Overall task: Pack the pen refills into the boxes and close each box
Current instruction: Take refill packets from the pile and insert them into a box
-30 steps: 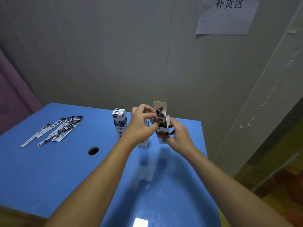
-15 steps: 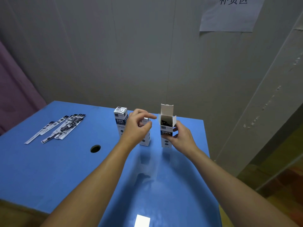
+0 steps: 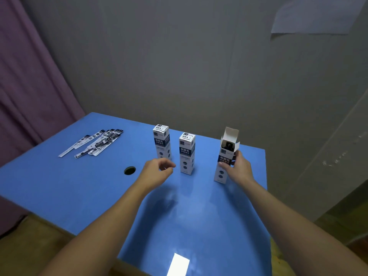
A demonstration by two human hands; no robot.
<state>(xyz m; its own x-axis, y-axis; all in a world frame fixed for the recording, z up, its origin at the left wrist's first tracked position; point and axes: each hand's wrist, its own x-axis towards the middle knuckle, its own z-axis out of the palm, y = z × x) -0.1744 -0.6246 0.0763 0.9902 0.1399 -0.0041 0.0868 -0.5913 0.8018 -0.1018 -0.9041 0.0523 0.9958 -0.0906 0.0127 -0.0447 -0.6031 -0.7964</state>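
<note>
Cardboard open box [image 3: 226, 156] stands upright on the blue surface [image 3: 79, 186], right hand [image 3: 238, 169] gripping its side; left hand [image 3: 157, 172] hovers, fingers loosely curled, empty. Loose refills [image 3: 93, 143] lie far left. Steady the box while tucking the flap.

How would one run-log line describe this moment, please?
right hand: holds open box, flap up | left hand: free | closed boxes: two upright | loose refills: on table

Both bare forearms are stretched forward over the tabletop. The left hand [image 3: 157, 170] is held loosely curled, gripping nothing. The right hand [image 3: 238, 169] is wrapped round a tall white-and-navy cardboard box [image 3: 226, 156], thumb in front.
</note>
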